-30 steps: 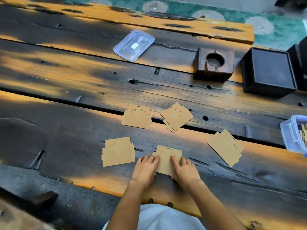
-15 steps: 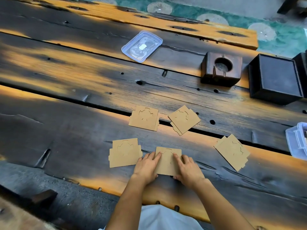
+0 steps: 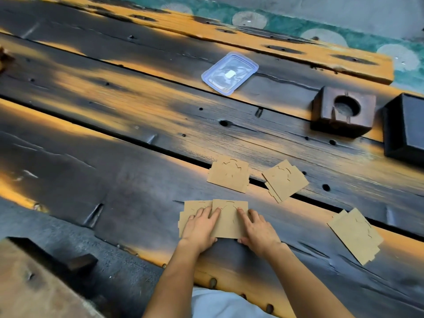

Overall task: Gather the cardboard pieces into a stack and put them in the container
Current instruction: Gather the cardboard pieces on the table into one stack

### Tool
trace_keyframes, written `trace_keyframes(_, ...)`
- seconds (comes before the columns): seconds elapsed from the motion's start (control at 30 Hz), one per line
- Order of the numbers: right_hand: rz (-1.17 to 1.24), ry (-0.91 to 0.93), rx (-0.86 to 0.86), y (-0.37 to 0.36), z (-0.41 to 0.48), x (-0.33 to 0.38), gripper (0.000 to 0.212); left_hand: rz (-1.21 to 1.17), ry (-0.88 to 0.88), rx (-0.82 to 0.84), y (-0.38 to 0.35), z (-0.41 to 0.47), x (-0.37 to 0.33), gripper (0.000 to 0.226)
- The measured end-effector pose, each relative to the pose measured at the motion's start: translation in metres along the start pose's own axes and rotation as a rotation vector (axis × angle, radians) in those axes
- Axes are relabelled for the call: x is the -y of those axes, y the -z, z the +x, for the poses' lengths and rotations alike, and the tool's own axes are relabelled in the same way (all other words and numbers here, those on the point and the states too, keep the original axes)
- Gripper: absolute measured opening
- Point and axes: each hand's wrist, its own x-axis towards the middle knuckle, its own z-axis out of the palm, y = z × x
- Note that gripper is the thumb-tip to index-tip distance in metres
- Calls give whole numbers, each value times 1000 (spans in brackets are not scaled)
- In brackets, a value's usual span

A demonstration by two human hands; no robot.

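Head view showed the left hand (image 3: 199, 228) and right hand (image 3: 259, 231) pressing flat-fingered on a cardboard piece (image 3: 229, 222) at 6 o'clock on the desk (image 3: 114, 180), apparently overlapping a second piece (image 3: 191, 206) at its 9 o'clock. Apart lay a far piece (image 3: 229, 175) at 12, a tilted piece (image 3: 285, 180) at 1, a right piece (image 3: 354, 235) at 3.

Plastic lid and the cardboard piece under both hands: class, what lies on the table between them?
In the head view, another cardboard piece lies between the plastic lid and the near piece, straddling a gap between planks.
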Motion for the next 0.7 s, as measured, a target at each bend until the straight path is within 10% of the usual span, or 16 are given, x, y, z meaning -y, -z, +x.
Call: trace_keyframes(0.7,-39,77,26,1,35,58,95,-20,85,-7,3,-17,62,94)
